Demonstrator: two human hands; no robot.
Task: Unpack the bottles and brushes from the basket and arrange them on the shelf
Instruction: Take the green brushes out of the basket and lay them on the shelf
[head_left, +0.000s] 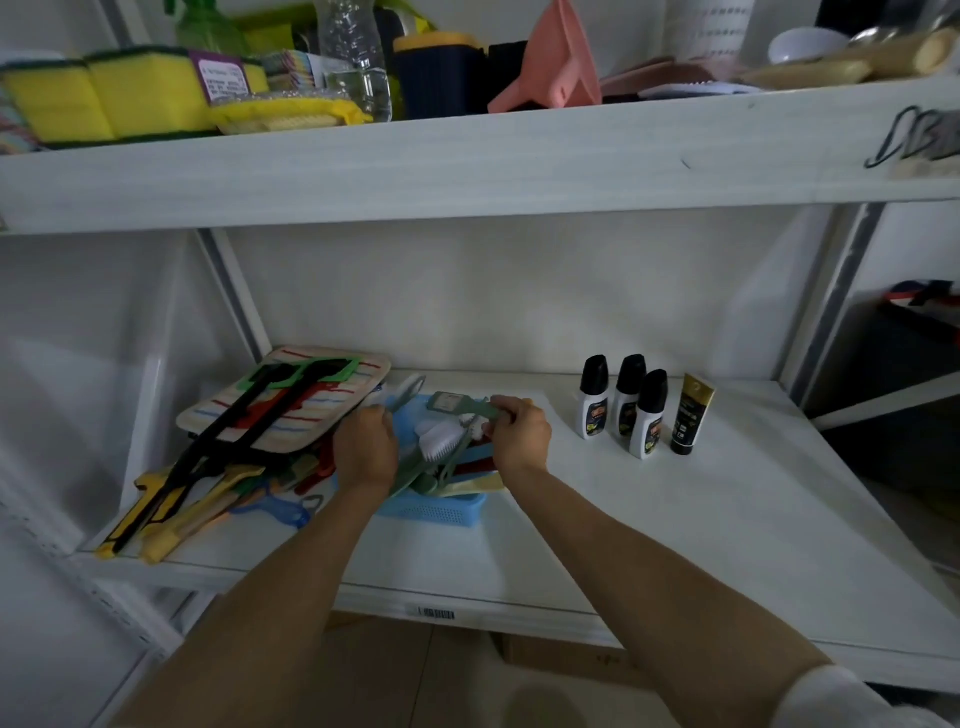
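Note:
A blue plastic basket (441, 512) sits on the white lower shelf (675, 519), left of centre, filled with green-handled brushes (441, 441) with white bristles. My right hand (519, 434) pinches the green handle of one brush above the basket. Over the basket's left side, my left hand (366, 447) grips another green brush handle. Three white bottles with black caps (626, 397) and a black-and-gold tube (693, 415) stand upright on the shelf to the right.
A pile of long-handled tools and a striped cloth pad (280, 400) fills the shelf's left end. The upper shelf (467, 156) holds yellow sponges, a clear bottle, a pink funnel and other items. The shelf's front edge lies near my forearms.

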